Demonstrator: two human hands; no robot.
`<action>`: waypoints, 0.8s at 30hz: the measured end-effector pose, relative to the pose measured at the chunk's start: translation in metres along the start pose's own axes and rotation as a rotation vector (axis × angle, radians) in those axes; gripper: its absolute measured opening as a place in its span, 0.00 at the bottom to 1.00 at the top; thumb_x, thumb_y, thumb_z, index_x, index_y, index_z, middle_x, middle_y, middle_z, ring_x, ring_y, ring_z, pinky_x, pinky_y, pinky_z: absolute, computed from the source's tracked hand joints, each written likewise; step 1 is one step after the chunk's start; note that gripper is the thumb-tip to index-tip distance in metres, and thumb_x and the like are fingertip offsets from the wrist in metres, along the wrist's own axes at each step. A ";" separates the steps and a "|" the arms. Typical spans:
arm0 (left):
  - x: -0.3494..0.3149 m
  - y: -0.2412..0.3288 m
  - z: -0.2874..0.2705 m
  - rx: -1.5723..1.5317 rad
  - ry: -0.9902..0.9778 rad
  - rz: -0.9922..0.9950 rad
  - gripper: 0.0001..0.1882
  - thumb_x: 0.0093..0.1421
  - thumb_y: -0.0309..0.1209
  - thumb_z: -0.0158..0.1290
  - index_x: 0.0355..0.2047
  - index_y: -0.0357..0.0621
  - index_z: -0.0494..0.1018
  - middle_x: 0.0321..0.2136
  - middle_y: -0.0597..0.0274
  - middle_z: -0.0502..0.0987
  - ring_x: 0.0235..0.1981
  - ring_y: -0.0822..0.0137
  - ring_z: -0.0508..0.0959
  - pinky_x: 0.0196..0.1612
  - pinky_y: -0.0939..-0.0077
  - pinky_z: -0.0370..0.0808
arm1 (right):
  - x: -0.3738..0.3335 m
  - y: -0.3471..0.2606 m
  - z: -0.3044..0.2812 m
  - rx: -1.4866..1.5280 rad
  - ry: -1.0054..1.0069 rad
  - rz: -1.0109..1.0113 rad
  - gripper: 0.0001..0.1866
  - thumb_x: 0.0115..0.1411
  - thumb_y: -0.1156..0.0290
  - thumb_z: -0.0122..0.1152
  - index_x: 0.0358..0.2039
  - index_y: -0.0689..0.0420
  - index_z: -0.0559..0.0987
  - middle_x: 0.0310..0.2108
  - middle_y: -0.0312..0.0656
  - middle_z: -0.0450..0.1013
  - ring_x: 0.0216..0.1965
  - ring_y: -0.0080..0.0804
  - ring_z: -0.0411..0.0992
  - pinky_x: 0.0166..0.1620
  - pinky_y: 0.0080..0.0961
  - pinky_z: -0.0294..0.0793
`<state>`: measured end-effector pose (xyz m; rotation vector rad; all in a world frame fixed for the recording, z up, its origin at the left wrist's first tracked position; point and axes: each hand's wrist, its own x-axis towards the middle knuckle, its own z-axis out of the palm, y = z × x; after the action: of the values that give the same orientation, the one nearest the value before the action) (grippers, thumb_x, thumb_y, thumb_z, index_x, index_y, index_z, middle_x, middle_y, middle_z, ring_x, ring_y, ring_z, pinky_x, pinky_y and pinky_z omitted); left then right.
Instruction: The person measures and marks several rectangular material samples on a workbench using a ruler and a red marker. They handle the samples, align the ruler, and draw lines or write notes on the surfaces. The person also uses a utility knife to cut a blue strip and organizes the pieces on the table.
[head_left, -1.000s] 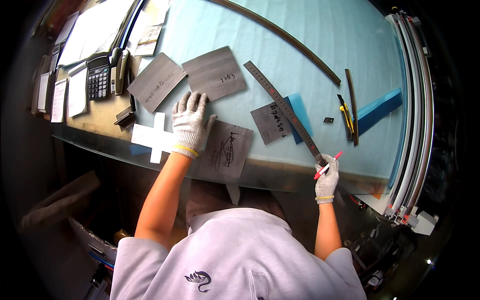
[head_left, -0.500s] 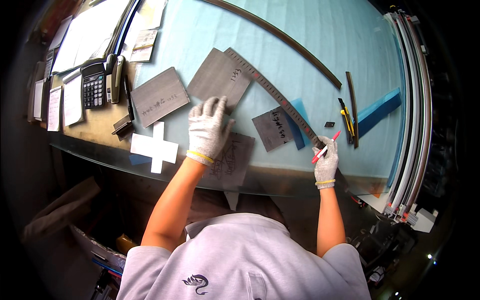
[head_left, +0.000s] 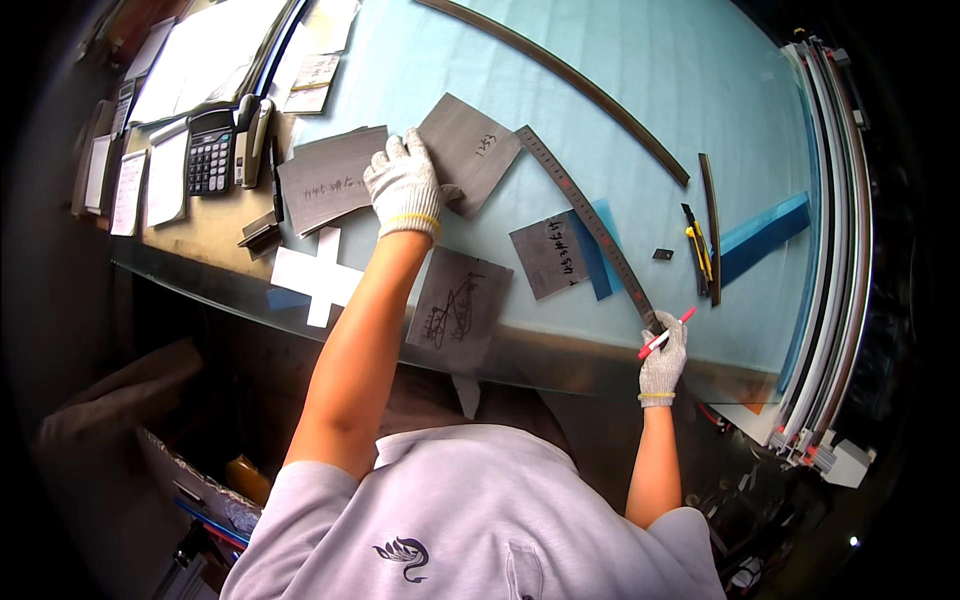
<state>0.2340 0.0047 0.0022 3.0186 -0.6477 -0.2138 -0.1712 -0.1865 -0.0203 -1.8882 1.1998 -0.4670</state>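
Observation:
My left hand [head_left: 405, 188], in a pale knit glove, lies with outstretched fingers on the right edge of overlapping grey sheets [head_left: 325, 180] bearing handwriting. Its thumb reaches towards another marked grey sheet [head_left: 470, 150] at its right. My right hand [head_left: 662, 365], gloved too, is closed round the near end of a long steel ruler [head_left: 590, 220] and a red-and-white pen [head_left: 668, 334]. The ruler slants away across the table, its far end beside the marked sheet. Left of the ruler is a smaller grey piece [head_left: 545, 262], next to blue strips [head_left: 597, 265].
A scribbled grey sheet [head_left: 460, 300] and a white cross-shaped piece [head_left: 320, 275] lie near the front edge. On the right are a yellow-black cutter [head_left: 697, 250], a dark strip [head_left: 710, 220] and blue film [head_left: 765, 235]. A calculator [head_left: 211, 155] and papers [head_left: 205, 65] sit at left.
My left hand has moved left and away from me, and a grey sheet now overlaps the left one. The ruler's far end has come off the other marked sheet; my right hand has shifted slightly nearer.

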 end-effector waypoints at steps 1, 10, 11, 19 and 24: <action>0.002 0.003 -0.004 -0.002 -0.047 -0.025 0.60 0.44 0.54 0.74 0.71 0.42 0.59 0.60 0.50 0.70 0.59 0.50 0.72 0.60 0.53 0.69 | -0.003 0.003 -0.002 0.005 -0.003 0.002 0.24 0.54 0.93 0.61 0.51 0.60 0.79 0.48 0.39 0.65 0.49 0.31 0.72 0.51 0.27 0.77; 0.024 -0.008 -0.004 -0.079 -0.124 -0.052 0.56 0.45 0.48 0.76 0.71 0.49 0.60 0.61 0.43 0.68 0.62 0.45 0.70 0.63 0.51 0.68 | -0.018 0.017 -0.020 0.049 0.003 0.021 0.25 0.52 0.93 0.63 0.50 0.61 0.79 0.48 0.39 0.65 0.49 0.32 0.72 0.52 0.27 0.78; 0.025 -0.006 -0.005 -0.069 -0.130 -0.054 0.56 0.45 0.48 0.75 0.71 0.49 0.60 0.61 0.44 0.68 0.62 0.45 0.70 0.63 0.51 0.68 | -0.020 0.021 -0.022 0.047 0.017 0.004 0.25 0.52 0.94 0.62 0.50 0.60 0.79 0.48 0.39 0.66 0.50 0.32 0.72 0.52 0.28 0.78; -0.008 -0.013 0.020 -0.035 0.129 0.084 0.32 0.58 0.46 0.65 0.62 0.57 0.71 0.60 0.58 0.72 0.58 0.48 0.73 0.58 0.52 0.72 | -0.029 0.015 -0.043 -0.166 0.116 -0.105 0.30 0.47 0.95 0.65 0.50 0.56 0.81 0.48 0.42 0.69 0.52 0.39 0.72 0.54 0.33 0.79; -0.021 -0.007 0.020 -0.030 0.137 0.135 0.40 0.55 0.51 0.66 0.64 0.51 0.69 0.64 0.55 0.69 0.60 0.46 0.72 0.59 0.50 0.71 | -0.022 -0.015 -0.041 -0.397 0.116 -0.234 0.29 0.44 0.90 0.70 0.47 0.51 0.84 0.44 0.43 0.72 0.49 0.47 0.72 0.52 0.40 0.77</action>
<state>0.2147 0.0197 -0.0158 2.9137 -0.8231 -0.0109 -0.2008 -0.1827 0.0178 -2.3871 1.2187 -0.4961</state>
